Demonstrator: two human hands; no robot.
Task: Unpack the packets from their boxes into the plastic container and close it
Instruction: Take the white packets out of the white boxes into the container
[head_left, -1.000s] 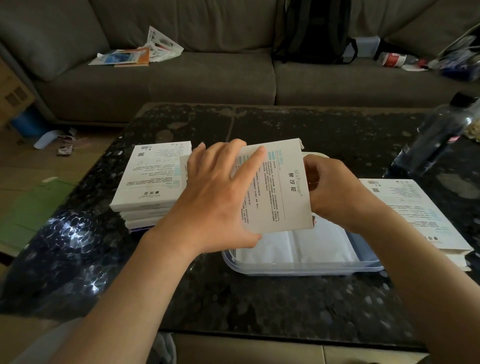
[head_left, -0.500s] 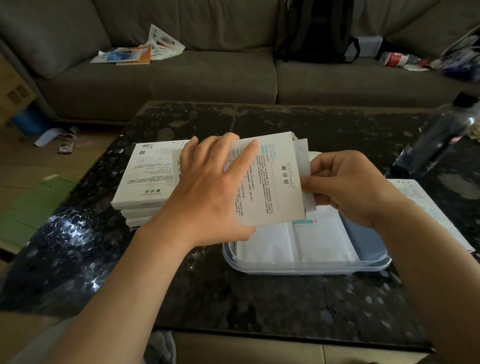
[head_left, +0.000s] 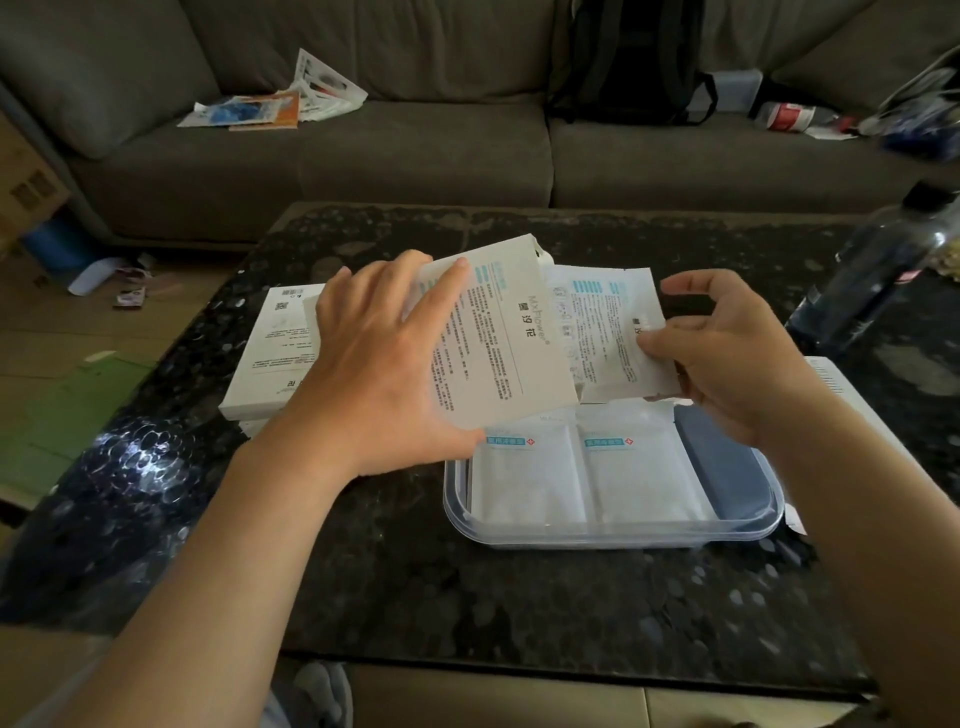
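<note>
Packets (head_left: 605, 332) stick halfway out of box (head_left: 498, 343), just above plastic container (head_left: 613, 540) on table (head_left: 467, 597). R hand (head_left: 727, 358) pinches pkts' 3 o'clock edge, thumb vs fingers. L hand (head_left: 379, 364) grips box at 9, fingers spread. Box stack (head_left: 270, 358) further at 9, bottle (head_left: 878, 280) at 2.

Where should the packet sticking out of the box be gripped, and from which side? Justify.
Pinch the packet at its free right edge, coming from the right. It is thin and flat, and that end juts out of the box, whose other end the left hand holds. The right hand pinches it there.
</note>
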